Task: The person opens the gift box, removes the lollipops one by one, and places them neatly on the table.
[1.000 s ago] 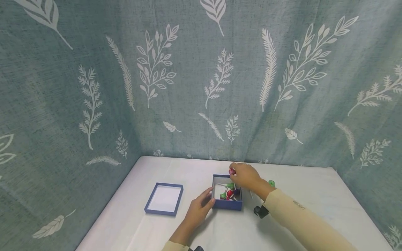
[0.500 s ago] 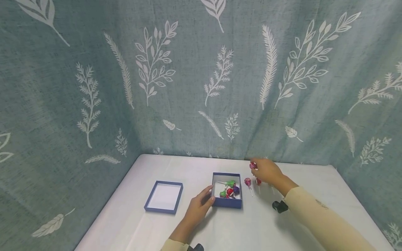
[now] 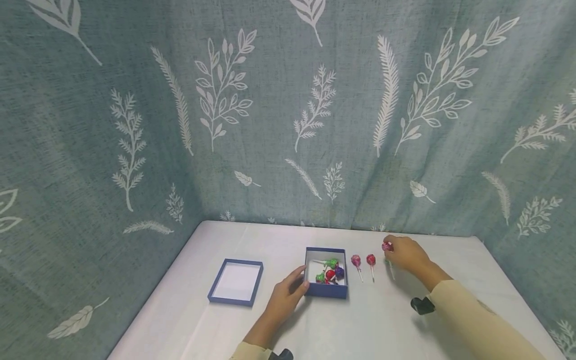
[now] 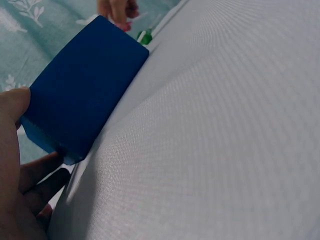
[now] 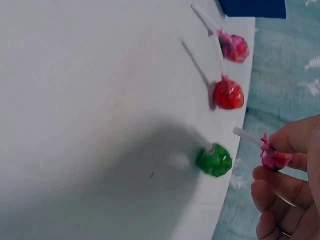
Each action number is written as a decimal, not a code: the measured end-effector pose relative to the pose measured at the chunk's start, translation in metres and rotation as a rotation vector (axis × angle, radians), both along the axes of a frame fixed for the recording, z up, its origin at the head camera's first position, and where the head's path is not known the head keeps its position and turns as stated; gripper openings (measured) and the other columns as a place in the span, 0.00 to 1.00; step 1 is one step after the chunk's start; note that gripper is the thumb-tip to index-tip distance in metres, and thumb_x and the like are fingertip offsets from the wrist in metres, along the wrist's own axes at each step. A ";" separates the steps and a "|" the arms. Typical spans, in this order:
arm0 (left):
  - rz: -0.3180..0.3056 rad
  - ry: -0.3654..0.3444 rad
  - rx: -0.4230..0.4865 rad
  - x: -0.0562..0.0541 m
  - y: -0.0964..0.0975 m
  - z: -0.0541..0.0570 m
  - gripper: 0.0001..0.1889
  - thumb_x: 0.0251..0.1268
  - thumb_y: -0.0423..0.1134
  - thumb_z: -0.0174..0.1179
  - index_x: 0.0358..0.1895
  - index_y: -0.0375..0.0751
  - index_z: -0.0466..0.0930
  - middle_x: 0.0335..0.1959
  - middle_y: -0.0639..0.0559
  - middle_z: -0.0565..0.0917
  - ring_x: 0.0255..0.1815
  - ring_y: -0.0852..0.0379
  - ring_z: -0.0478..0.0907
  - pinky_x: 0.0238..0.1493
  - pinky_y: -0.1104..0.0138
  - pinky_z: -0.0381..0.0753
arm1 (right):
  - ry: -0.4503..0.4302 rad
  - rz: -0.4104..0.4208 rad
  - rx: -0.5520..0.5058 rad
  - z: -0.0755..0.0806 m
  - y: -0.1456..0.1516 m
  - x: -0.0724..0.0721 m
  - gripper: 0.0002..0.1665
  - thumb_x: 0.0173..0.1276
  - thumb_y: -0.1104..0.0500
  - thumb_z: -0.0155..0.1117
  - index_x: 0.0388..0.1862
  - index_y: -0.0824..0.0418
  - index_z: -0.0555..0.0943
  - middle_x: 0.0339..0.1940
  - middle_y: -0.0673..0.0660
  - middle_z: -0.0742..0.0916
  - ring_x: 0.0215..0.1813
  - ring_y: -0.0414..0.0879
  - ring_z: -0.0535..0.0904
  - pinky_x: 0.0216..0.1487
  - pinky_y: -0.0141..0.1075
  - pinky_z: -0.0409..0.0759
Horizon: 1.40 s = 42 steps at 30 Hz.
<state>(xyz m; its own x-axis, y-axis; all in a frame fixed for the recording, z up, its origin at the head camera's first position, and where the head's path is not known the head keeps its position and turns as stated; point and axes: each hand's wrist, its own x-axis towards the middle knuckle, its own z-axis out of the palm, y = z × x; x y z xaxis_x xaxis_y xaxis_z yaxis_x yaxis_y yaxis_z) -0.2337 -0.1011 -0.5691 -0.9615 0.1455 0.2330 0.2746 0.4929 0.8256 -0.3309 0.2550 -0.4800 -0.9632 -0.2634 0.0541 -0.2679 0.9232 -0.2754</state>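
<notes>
Your left hand (image 3: 283,298) grips the near-left corner of the open blue box (image 3: 326,291) holding green, red and purple lollipops (image 3: 330,275); the shallow lid (image 3: 231,301) lies to its left. Farther off, right of the box, your right hand (image 3: 407,254) pinches a pink lollipop (image 5: 275,157).

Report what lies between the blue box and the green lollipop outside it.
The right wrist view shows a pink lollipop, then a red lollipop, between the blue box and green lollipop.
</notes>
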 end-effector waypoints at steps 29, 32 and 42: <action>0.028 -0.021 -0.018 0.003 0.003 0.001 0.26 0.71 0.56 0.53 0.70 0.61 0.68 0.60 0.47 0.79 0.68 0.42 0.67 0.67 0.41 0.60 | -0.110 -0.159 -0.019 -0.036 0.046 0.018 0.21 0.71 0.55 0.59 0.53 0.70 0.77 0.36 0.59 0.84 0.43 0.60 0.80 0.49 0.59 0.76; 0.027 -0.034 -0.016 0.003 0.003 0.001 0.26 0.71 0.56 0.53 0.70 0.61 0.68 0.61 0.48 0.79 0.69 0.43 0.66 0.67 0.42 0.60 | -0.113 -0.164 -0.019 -0.037 0.046 0.017 0.22 0.70 0.55 0.60 0.55 0.71 0.77 0.38 0.61 0.84 0.46 0.63 0.79 0.51 0.60 0.75; 0.016 -0.010 0.002 0.001 0.002 0.001 0.26 0.71 0.57 0.53 0.70 0.59 0.68 0.60 0.47 0.80 0.68 0.42 0.68 0.67 0.42 0.61 | -0.122 -0.159 -0.002 -0.034 0.044 0.015 0.28 0.70 0.54 0.59 0.60 0.73 0.73 0.42 0.65 0.84 0.51 0.67 0.78 0.54 0.62 0.73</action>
